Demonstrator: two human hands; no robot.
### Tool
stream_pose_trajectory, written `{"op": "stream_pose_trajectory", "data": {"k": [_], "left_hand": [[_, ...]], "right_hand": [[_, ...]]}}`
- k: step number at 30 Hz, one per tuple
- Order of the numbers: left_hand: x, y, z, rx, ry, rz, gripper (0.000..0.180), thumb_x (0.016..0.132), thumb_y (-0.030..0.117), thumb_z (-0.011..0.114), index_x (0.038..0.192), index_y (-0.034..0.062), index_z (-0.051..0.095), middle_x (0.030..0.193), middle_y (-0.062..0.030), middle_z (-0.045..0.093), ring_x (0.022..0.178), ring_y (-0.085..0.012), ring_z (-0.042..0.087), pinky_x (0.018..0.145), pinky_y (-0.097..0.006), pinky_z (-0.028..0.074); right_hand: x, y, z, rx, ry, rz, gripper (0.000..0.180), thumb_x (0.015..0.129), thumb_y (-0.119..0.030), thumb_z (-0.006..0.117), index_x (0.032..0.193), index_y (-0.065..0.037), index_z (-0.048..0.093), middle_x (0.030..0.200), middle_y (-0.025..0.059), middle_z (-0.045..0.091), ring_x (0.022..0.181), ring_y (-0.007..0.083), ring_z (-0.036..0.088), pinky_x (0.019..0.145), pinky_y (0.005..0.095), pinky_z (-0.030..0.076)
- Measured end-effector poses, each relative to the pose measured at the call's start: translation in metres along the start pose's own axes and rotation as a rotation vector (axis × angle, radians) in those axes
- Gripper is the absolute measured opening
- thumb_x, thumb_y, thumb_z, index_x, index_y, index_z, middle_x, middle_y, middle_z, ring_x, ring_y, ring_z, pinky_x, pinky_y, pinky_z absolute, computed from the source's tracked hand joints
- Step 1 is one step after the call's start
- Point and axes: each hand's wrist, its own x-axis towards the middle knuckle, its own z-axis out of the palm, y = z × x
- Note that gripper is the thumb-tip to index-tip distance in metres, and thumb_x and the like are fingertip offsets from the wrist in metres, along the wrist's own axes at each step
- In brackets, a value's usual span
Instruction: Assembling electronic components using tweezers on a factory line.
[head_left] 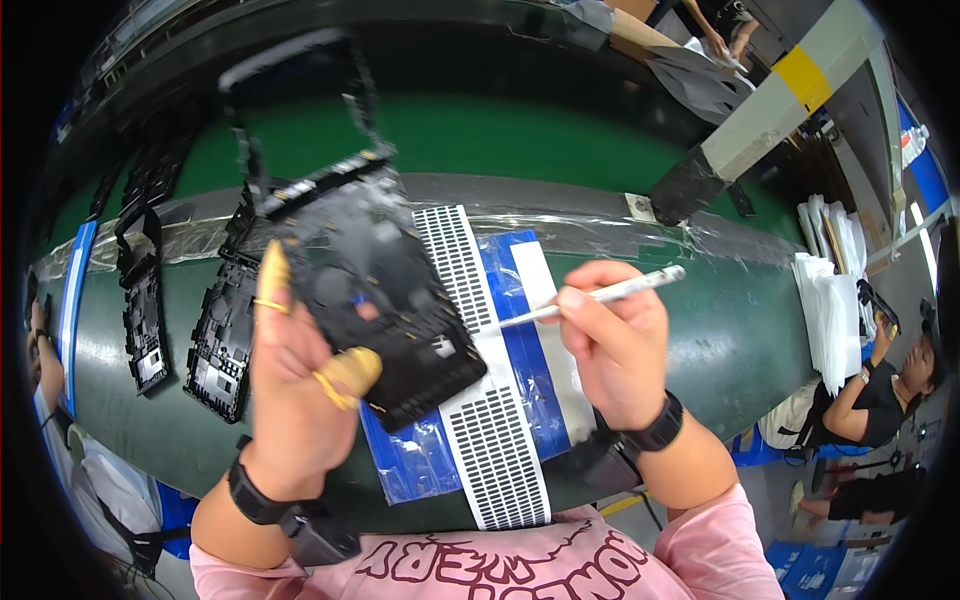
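Observation:
My left hand (300, 395), with yellow finger cots on two fingers, grips a black plastic housing (365, 275) tilted above the table. An open rectangular frame extends from the housing's far end, slightly blurred. My right hand (622, 350) pinches a slim white pen-like tool (645, 283); its thin point reaches left to a white sticker sheet (497, 455). Rows of small black rectangles cover this sheet, and the housing hides part of it. Beneath the sheet lies a blue plastic-covered board (415, 462). Whether the tip holds a sticker is too small to tell.
Two more black housings (222, 340) lie on the green table to the left, near a blue strip (78, 310). A thick post (750, 120) rises at the far right, beside stacked white sheets (830, 310). Other people sit at both sides; another's hands show at the top.

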Motion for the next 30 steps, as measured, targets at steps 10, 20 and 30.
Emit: {"op": "stream_pose_trajectory", "data": {"k": [10, 20, 30], "left_hand": [[0.011, 0.015, -0.01, -0.159, 0.112, -0.015, 0.051, 0.078, 0.023, 0.05, 0.121, 0.0049, 0.031, 0.112, -0.0077, 0.045, 0.1, -0.0195, 0.045, 0.087, -0.034, 0.037], [0.015, 0.001, -0.012, -0.287, 0.161, -0.151, 0.032, 0.086, 0.026, 0.037, 0.111, 0.0054, 0.043, 0.109, -0.0067, 0.049, 0.099, -0.0196, 0.048, 0.087, -0.035, 0.037], [-0.017, -0.012, 0.01, -0.358, -0.048, -0.46, 0.035, 0.085, 0.022, 0.041, 0.116, 0.0059, 0.034, 0.111, -0.0103, 0.046, 0.101, -0.0214, 0.047, 0.084, -0.035, 0.041]], "right_hand": [[0.017, 0.025, -0.01, -0.157, -0.023, 0.114, 0.014, 0.071, 0.0, 0.058, 0.085, 0.001, 0.054, 0.068, 0.0054, 0.058, 0.056, 0.0058, 0.052, 0.045, 0.0156, 0.036], [0.016, 0.02, -0.007, -0.102, 0.007, 0.147, 0.014, 0.072, 0.003, 0.056, 0.085, 0.002, 0.052, 0.068, 0.0072, 0.057, 0.053, 0.0061, 0.049, 0.045, 0.0162, 0.034], [-0.042, -0.003, 0.022, 0.031, -0.108, 0.018, 0.019, 0.073, 0.006, 0.056, 0.091, 0.003, 0.05, 0.079, 0.009, 0.057, 0.066, 0.0082, 0.055, 0.058, 0.0179, 0.044]]}}
